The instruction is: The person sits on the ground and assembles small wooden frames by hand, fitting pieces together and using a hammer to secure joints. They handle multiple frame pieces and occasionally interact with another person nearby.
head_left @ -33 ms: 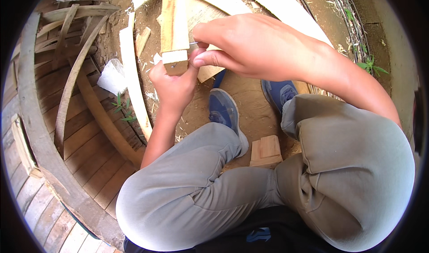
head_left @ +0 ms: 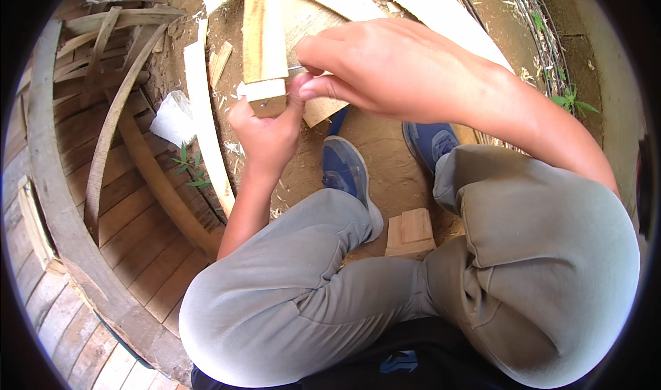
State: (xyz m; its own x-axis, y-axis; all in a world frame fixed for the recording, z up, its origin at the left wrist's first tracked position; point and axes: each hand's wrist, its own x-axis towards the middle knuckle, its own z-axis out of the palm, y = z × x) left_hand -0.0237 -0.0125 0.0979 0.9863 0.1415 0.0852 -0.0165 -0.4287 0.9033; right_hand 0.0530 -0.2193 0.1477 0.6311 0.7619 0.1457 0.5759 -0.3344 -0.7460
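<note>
Head view: The wooden block (head_left: 265,35) has shifted slightly left and turned a little; both hands stay nearly in place. The block lies beyond the left shoe (head_left: 345,168). The left hand (head_left: 267,134) has its grip clamped on the block's near end. The right hand (head_left: 365,66) has its grip pinched on a thin metal piece (head_left: 295,67) beside the block. The shift probably alters the angle between block and metal.

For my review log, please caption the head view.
Left hand holds a wooden block by its near end; right hand grips a thin metallic rod beside it.
</note>
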